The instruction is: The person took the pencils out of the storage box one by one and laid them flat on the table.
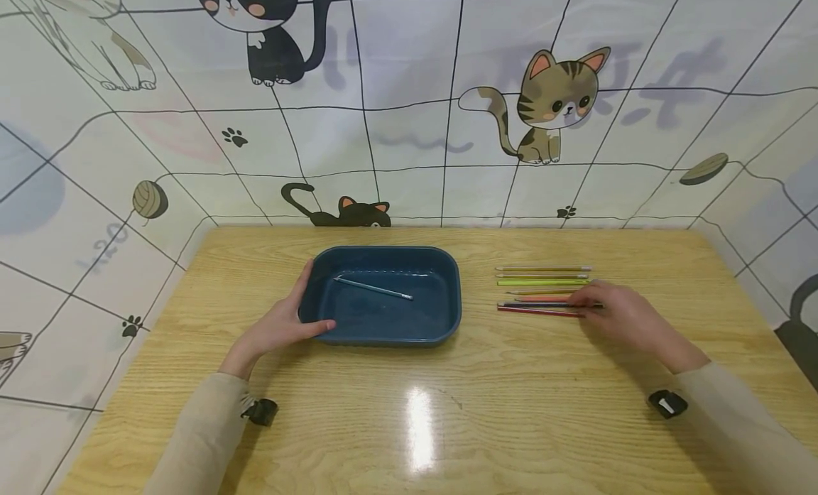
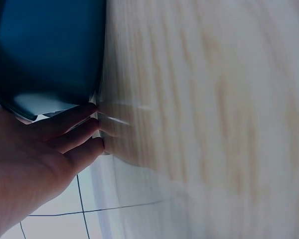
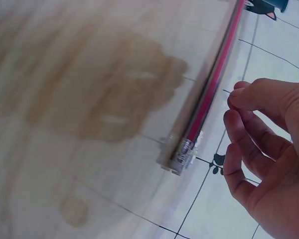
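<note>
My left hand [image 1: 279,329] holds a dark blue rectangular dish [image 1: 383,332] by its left end. Its thumb lies over the rim at the near left corner, the other fingers along the outer wall; the left wrist view shows those fingertips [image 2: 97,144] down at the tabletop. One pale blue pencil [image 1: 373,287] lies inside the dish. To the right, my right hand [image 1: 616,317] is over the near end of a group of pencils [image 1: 543,283]. In the right wrist view its fingers are bent near a red pencil [image 3: 209,94], with nothing visible between them.
The pencils lie roughly parallel on the wooden table [image 1: 486,410], a yellow-green one [image 1: 530,283] among them. A cat-print covering [image 1: 409,147] rises behind the table and at both sides.
</note>
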Available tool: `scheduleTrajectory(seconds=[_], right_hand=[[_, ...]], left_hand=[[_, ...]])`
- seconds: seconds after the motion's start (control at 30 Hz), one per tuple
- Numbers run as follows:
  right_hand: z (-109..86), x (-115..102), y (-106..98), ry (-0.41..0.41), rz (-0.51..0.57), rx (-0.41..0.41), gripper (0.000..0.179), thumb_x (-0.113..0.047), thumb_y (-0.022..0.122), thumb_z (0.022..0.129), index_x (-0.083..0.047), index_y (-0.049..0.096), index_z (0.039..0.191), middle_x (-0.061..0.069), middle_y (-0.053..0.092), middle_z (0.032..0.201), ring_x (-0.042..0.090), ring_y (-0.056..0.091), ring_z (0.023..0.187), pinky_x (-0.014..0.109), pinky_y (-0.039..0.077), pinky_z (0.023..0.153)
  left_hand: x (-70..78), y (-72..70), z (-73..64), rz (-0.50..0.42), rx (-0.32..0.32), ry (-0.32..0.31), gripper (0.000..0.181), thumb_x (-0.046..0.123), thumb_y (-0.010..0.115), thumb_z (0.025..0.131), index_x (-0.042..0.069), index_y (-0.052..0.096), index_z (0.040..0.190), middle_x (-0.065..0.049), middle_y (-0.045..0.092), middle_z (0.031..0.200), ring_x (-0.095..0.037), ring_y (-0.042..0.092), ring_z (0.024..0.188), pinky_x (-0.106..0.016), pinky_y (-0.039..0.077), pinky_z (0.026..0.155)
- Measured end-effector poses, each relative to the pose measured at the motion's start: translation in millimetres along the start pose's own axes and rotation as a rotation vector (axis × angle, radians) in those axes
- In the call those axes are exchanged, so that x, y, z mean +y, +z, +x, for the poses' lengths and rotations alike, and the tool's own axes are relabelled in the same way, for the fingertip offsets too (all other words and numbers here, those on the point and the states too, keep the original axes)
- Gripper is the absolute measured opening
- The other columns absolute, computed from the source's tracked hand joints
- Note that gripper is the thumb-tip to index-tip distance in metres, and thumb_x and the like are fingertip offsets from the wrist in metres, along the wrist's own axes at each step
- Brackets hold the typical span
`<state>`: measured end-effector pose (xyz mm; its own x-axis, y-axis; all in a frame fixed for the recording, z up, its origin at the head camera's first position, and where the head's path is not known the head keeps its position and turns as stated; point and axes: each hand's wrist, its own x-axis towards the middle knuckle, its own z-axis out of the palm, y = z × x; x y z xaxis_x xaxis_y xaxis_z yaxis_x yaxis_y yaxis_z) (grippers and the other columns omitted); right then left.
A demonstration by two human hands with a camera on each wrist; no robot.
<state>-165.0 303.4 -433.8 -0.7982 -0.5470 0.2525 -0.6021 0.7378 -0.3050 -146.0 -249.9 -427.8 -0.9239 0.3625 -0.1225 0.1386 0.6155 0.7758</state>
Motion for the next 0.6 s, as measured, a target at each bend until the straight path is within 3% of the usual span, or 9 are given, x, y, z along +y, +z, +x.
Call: scheduleTrajectory(seconds=[0.27,0.43,0.6], right_hand=[[3.5,-3,-7,0.025,0.067,0.053,0.03,0.011,0.077,0.072,-0.007,0.071,0.094,-0.004,0.064,0.083,0.012,0.058,0.074,0.04,0.05,0.063],[11.4,-10,-6,-0.008,0.105,0.071,0.028,0.011,0.076,0.074,-0.006,0.071,0.095,-0.003,0.064,0.086,0.011,0.057,0.075,0.035,0.05,0.062],[21.2,-22,-1,-0.019,0.17,0.074,0.026,0.011,0.074,0.076,-0.006,0.071,0.095,-0.001,0.066,0.09,0.011,0.059,0.077,0.039,0.054,0.065]], left_hand=[[2.4,-1.6,-1.3,-0.003,-0.002,0.004,0.114,0.029,0.076,0.083,0.019,-0.012,0.155,-0.022,-0.002,0.158,-0.048,0.012,0.14,-0.062,0.018,0.107],[1.9,-1.6,-0.9,0.002,-0.001,0.008,0.114,0.03,0.076,0.083,0.019,-0.013,0.154,-0.022,-0.002,0.158,-0.048,0.013,0.139,-0.062,0.019,0.107],[-0.6,0.0,0.2,0.004,0.005,0.008,0.113,0.032,0.075,0.084,0.019,-0.013,0.154,-0.023,-0.002,0.158,-0.048,0.014,0.139,-0.062,0.019,0.107]])
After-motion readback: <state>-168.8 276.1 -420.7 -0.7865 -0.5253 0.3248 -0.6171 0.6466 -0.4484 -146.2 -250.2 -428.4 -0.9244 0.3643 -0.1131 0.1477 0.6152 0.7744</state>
